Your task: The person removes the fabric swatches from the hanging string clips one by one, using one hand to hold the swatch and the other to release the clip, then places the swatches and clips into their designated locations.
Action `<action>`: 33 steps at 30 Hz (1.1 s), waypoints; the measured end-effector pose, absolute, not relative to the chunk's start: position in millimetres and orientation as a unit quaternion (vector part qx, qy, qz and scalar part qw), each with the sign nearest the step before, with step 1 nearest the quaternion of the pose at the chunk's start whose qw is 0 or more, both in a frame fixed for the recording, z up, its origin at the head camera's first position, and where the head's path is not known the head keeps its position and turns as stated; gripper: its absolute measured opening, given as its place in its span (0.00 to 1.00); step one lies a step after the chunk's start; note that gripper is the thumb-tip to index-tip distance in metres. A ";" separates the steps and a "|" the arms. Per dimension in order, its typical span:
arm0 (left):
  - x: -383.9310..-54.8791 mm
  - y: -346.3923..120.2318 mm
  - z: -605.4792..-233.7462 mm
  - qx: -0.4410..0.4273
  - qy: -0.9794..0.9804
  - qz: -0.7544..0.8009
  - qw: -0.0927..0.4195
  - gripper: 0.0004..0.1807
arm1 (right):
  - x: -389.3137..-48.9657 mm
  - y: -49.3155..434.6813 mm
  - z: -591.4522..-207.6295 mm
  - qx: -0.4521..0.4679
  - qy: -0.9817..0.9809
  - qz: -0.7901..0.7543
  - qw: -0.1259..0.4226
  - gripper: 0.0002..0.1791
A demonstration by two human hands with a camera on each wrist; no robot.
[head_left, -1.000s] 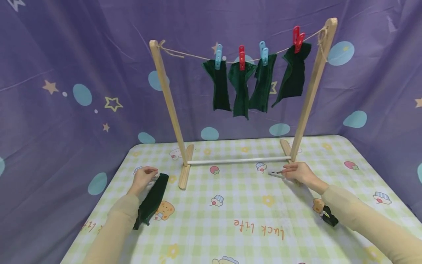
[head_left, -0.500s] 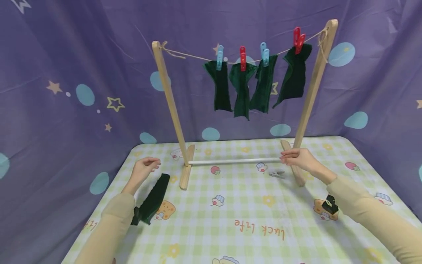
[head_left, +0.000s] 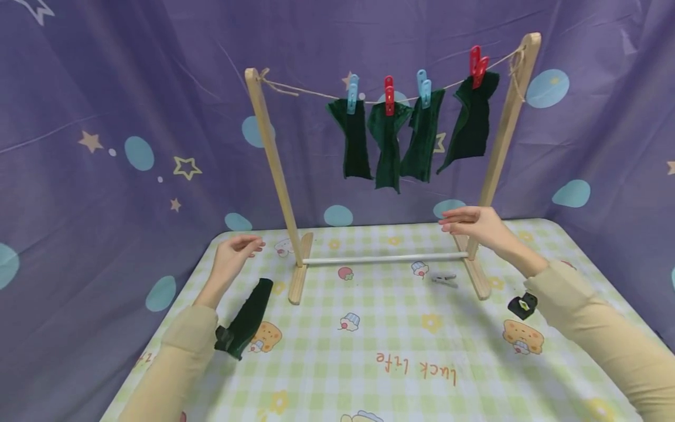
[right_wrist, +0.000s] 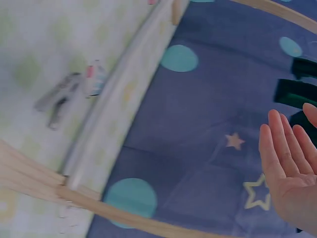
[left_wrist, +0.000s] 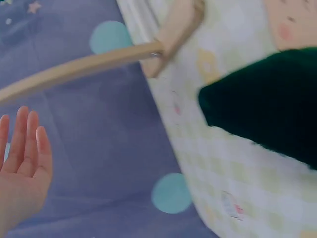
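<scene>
Both hands hover over the table with nothing in them. My left hand (head_left: 232, 257) is above the far end of a dark green cloth (head_left: 249, 316), apart from it; its fingers look loosely extended in the left wrist view. My right hand (head_left: 479, 225) is raised in front of the rack's right foot, fingers fairly straight. Below it, a grey clothespin (head_left: 445, 280) lies on the table. Several green cloths (head_left: 355, 140) hang from a string (head_left: 311, 91), pinned by a blue clothespin (head_left: 353, 94), a red clothespin (head_left: 389, 95) and others.
A wooden rack has a left post (head_left: 274, 164), a right post (head_left: 503, 140) and a white crossbar (head_left: 385, 258). A small dark object (head_left: 522, 305) shows beside the right sleeve. A purple patterned curtain (head_left: 132, 234) surrounds the checked tablecloth (head_left: 390, 328).
My right hand has let go of the grey clothespin, leaving it on the table, and has risen. My left hand has moved slightly up and right. The small dark object has shifted with the right arm.
</scene>
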State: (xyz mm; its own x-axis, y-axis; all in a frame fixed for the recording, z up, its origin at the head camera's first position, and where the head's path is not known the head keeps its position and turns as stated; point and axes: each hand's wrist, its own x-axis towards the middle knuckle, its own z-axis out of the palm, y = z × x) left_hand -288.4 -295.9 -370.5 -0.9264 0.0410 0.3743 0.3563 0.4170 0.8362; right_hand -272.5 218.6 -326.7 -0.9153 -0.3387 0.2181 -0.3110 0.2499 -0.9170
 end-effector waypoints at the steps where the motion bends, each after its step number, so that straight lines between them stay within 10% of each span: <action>1: -296.9 -300.2 -376.7 -0.138 -0.816 -0.541 0.151 0.17 | -271.8 217.6 -322.1 -0.204 0.793 -0.574 0.009 0.24; 16: -240.4 -211.5 -278.4 -0.165 -0.831 -0.511 0.147 0.14 | -269.9 193.7 -267.0 -0.233 0.802 -0.548 -0.049 0.21; 33: -281.1 -174.9 -255.4 -0.191 -0.843 -0.471 0.177 0.17 | -272.9 159.1 -216.3 -0.249 0.815 -0.510 -0.115 0.21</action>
State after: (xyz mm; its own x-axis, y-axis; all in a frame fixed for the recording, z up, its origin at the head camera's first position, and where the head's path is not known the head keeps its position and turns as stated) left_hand -281.1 -174.9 -255.4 -0.8645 0.1542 0.4785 0.4884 0.4831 0.7267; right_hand -272.9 159.1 -216.3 -0.8501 -0.2886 0.4405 -0.5224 0.3561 -0.7748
